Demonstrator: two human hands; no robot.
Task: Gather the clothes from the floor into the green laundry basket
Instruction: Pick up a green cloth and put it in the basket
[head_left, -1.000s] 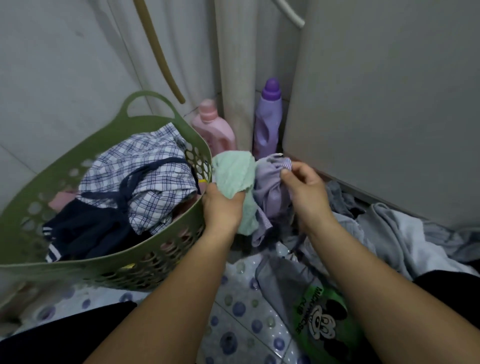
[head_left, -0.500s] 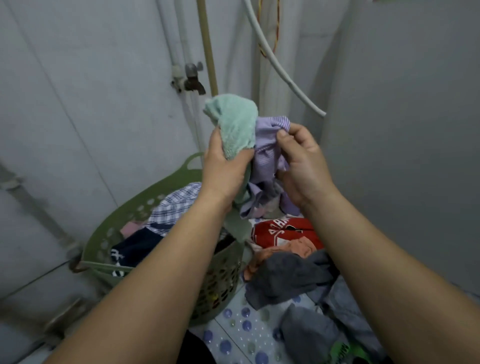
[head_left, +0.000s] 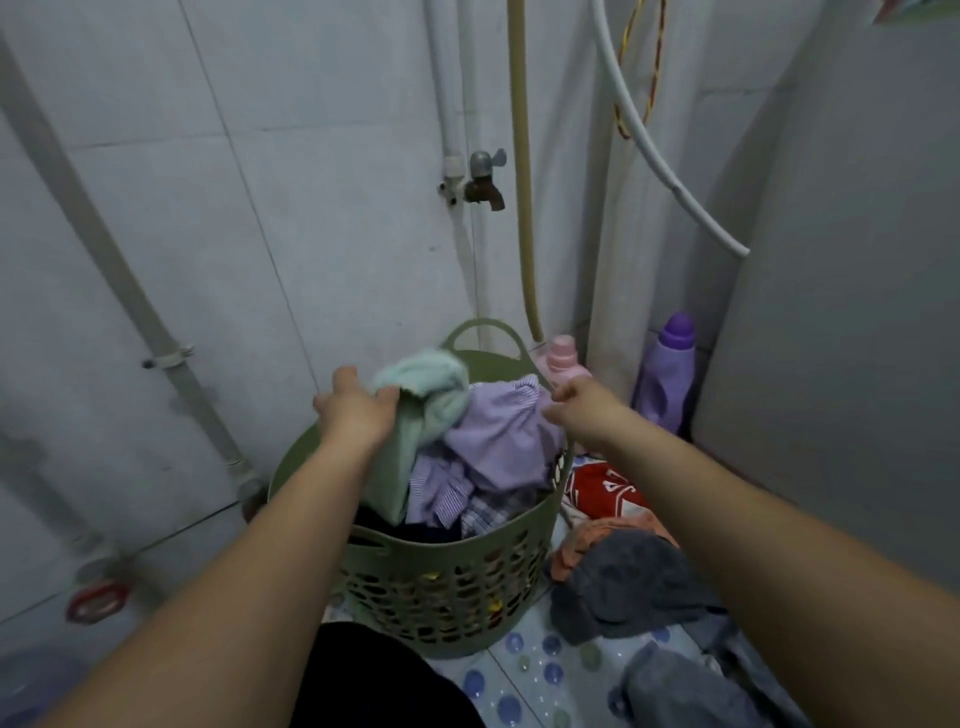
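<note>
your left hand (head_left: 358, 410) grips the mint cloth (head_left: 426, 395) over the green laundry basket (head_left: 447, 566), your right hand (head_left: 576, 402) pinches the lilac shirt (head_left: 498, 431); red (head_left: 602, 488) and grey clothes (head_left: 634, 587) remain on the floor at lower right.

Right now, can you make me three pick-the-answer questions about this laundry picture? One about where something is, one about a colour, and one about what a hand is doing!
1. Where is the red shirt?
A. in the basket
B. on the floor right of the basket
C. hanging on the tap

2. What colour is the bottle in the corner?
A. purple
B. yellow
C. black

3. What is the left hand doing?
A. resting on the floor
B. holding the mint cloth
C. turning the tap

Answers: 1 B, it lies on the tiles beside the basket. 2 A, its body and cap are purple. 3 B, its grip is on the cloth above the basket.
</note>
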